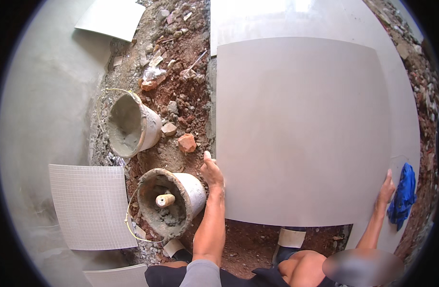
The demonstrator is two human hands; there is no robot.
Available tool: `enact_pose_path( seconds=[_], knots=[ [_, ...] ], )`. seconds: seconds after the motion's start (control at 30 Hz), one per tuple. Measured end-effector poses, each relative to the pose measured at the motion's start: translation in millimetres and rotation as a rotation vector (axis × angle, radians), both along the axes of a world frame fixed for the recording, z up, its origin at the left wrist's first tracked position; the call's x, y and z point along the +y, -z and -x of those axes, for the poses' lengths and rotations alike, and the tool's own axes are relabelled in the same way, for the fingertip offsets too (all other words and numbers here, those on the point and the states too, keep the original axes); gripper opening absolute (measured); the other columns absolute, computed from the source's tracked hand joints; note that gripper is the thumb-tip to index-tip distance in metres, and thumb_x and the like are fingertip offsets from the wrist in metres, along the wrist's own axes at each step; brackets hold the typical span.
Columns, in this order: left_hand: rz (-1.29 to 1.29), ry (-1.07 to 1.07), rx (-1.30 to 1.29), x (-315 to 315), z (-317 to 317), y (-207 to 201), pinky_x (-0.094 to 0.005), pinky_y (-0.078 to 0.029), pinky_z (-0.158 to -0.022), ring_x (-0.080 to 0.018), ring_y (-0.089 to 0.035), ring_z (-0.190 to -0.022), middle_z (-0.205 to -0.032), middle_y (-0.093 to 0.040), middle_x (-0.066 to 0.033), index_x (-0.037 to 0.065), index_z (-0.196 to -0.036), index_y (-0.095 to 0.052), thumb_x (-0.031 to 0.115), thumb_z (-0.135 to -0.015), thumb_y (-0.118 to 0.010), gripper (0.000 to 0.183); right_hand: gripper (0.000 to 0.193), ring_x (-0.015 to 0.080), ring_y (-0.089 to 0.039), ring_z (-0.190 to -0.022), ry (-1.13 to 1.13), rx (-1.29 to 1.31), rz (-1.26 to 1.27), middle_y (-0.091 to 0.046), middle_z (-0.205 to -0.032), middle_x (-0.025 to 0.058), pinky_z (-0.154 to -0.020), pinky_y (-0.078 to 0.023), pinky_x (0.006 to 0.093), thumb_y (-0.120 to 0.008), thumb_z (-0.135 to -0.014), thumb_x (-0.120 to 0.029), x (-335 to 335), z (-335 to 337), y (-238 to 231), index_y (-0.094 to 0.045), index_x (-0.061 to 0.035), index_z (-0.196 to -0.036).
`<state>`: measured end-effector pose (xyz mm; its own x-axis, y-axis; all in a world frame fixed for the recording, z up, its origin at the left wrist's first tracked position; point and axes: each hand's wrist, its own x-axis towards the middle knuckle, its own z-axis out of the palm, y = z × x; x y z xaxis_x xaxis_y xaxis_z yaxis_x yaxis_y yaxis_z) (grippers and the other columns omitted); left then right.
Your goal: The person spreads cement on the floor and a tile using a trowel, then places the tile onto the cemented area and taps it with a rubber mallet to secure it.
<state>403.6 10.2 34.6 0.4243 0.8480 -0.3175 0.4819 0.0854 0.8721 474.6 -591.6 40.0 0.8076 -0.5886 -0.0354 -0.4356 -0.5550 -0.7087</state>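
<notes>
A large smooth grey tile (303, 129) lies before me, its near edge above the red soil close to my legs. My left hand (213, 173) grips its left edge, with one digit pointing up and the other fingers partly hidden by the tile. At the right edge, my right hand (385, 190) holds the same tile; some of its fingers are out of sight. Just right of that hand is a crumpled blue cloth (403, 196). Beside my left forearm, a tilted white bucket (191, 193) has grey mortar inside and a tool's pale handle (165, 200) sticking out.
Another mortar-coated bucket (151, 128) stands farther off. Brick chunks (187, 142) and rubble cover the soil strip (181, 95). A tile with a grid-patterned face (91, 205) rests at left, another pale tile (110, 19) at the far left. Pale slabs (401, 95) extend beyond the large tile.
</notes>
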Motion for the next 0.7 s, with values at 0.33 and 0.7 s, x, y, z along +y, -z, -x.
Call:
enact_pose_path(
  seconds=[0.33, 0.7],
  knots=[
    [0.017, -0.044, 0.175, 24.7, -16.7, 30.1, -0.0358, -0.035, -0.05, -0.0171, -0.043, -0.047, -0.046, -0.041, -0.0025, 0.004, -0.046, -0.041, 0.06, -0.094, -0.033, 0.074, 0.055, 0.0137, -0.053, -0.072, -0.064, 0.034, -0.061, -0.063, -0.076, 0.0063, -0.069, -0.046, 0.0308, -0.053, -0.096, -0.041, 49.8, -65.3, 17.4, -0.064, 0.0122, -0.099],
    [0.004, -0.041, 0.185, 38.5, -36.6, 31.6, -0.0367, -0.04, -0.055, -0.0188, -0.047, -0.051, -0.051, -0.048, -0.0048, 0.0, -0.049, -0.048, 0.06, -0.093, -0.037, 0.075, 0.057, 0.014, -0.045, -0.062, -0.075, 0.081, -0.096, -0.052, -0.064, 0.0035, -0.062, -0.042, 0.0335, -0.052, -0.095, -0.043, 77.8, -80.6, 12.9, -0.06, 0.0126, -0.086]
  ],
)
